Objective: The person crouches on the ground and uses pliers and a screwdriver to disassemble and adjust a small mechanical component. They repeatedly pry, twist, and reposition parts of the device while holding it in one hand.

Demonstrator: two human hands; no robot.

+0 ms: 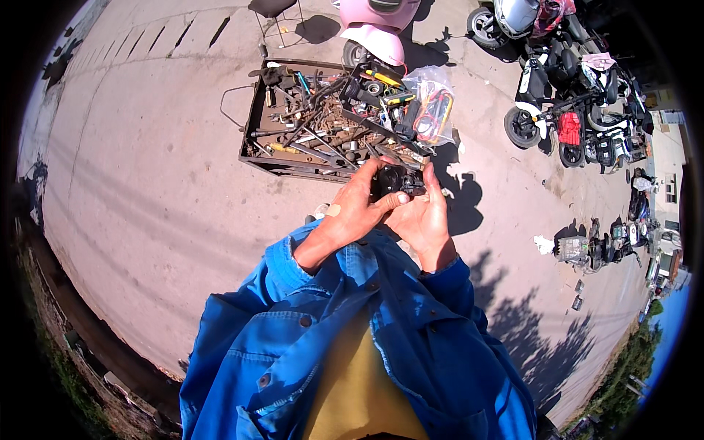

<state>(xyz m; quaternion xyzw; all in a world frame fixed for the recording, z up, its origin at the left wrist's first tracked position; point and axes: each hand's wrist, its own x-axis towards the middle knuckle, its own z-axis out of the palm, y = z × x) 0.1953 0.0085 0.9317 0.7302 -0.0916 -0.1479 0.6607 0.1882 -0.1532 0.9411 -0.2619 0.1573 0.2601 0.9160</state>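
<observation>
Both my hands hold a small black mechanical part (397,181) in front of my chest; its exact kind I cannot make out. My left hand (359,199) grips it from the left, thumb across its near side, with a small tan plaster on the back near the wrist. My right hand (425,218) cups it from below and the right, its fingers along the right side. Just beyond my hands lies a shallow metal tool tray (258,110) with sockets, wrenches and rods in it. A black box (353,110) of smaller tools rests on its right part.
A clear plastic bag (437,103) with cables lies at the tray's right. Behind stands a pink scooter (374,40), beside a black stool (271,7). Several scooters, one a white-and-black scooter (529,95), are parked at the right. A wire handle (229,110) sticks out left of the tray.
</observation>
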